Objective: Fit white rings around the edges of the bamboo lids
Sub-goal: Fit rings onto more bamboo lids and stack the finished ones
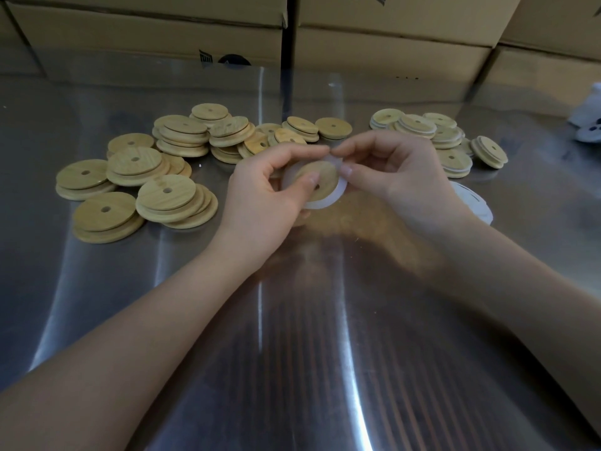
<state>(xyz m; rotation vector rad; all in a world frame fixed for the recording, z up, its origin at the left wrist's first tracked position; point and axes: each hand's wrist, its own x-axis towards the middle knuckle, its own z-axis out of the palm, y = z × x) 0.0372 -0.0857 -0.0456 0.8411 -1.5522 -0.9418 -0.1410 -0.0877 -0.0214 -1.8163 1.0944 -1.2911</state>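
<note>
I hold one round bamboo lid (323, 177) with a small centre hole above the steel table. My left hand (270, 187) grips it from the left, thumb pressed on its face. A white ring (338, 192) wraps its right and lower edge. My right hand (393, 177) pinches the ring at the lid's upper right rim. Bare bamboo lids (169, 164) lie piled to the left and behind. Lids with white rims (435, 135) are heaped at the right.
A stack of loose white rings (474, 203) lies on the steel table (292, 320) just right of my right wrist. Cardboard boxes (390, 50) wall off the back. A white object (590, 115) sits at the far right edge.
</note>
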